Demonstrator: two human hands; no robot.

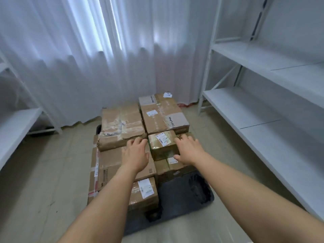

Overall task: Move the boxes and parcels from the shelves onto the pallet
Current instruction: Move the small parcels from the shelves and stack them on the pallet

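White curtain (105, 58) fills the upper left and centre of the frame, hanging to a beige tiled floor (43, 181). A small white paper tag (167, 95) lies at centre, at the curtain's foot.

We see only our own two arms, reaching in from the bottom edge of the head view, and both are bare from that edge down to the fingertips, with no sleeve or cuff showing anywhere along them. Our left hand (135, 154) and right hand (188, 149) wear no gloves, and we can make out no ring, watch, strap or band on the fingers or wrists. The forearms look smooth and unmarked, though the picture is soft enough that fine details such as the nails cannot be told.
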